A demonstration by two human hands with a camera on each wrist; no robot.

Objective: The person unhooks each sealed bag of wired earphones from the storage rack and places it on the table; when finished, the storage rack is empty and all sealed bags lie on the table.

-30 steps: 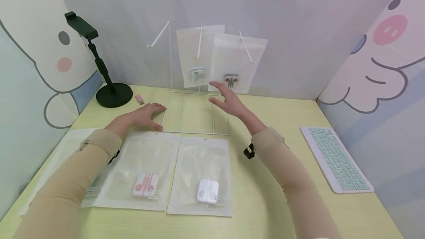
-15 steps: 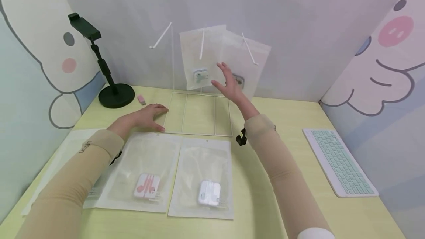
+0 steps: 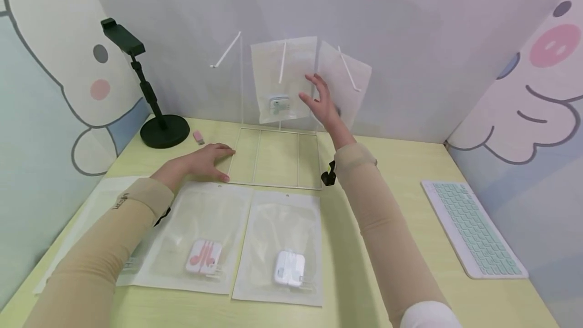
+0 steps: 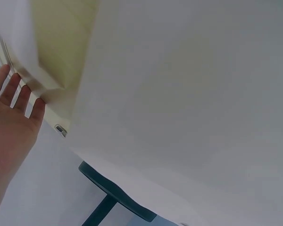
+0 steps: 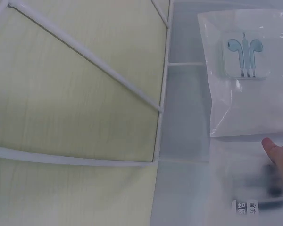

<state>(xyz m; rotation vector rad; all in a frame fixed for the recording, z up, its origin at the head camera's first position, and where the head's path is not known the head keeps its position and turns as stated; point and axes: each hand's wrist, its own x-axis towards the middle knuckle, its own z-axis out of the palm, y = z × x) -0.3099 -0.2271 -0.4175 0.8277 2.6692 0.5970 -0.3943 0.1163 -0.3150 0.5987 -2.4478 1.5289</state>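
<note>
Hanging bag on the right: Sharing the wire rack (image 3: 275,185) with a neighbor, the clear-fronted bag (image 3: 339,81) hangs at the right prong (image 3: 349,70), ahead of you and directly behind your right hand.
Long axis: It runs mostly up and down, its lower end leaning toward your left.
Right hand: Your right hand (image 3: 322,101) is the nearer one, raised, thumb and fingers spread wide, gripping nothing visible; whether it touches the bag, you cannot tell.
Middle bag: From the head view your thumb and fingertips overlap the right side of the middle bag (image 3: 293,75), just left of the other; the right wrist view sets the thumb at the gap between them.
Left hand: Low and well apart from both hanging bags, your left hand (image 3: 202,162) rests spread at the left side of the rack's base, thumb near its front corner.
Tabletop: Toward you from the base lie the pink-earphone bag (image 3: 214,216) and white-earphone bag (image 3: 282,221), both flat, long sides running away from you.
</note>
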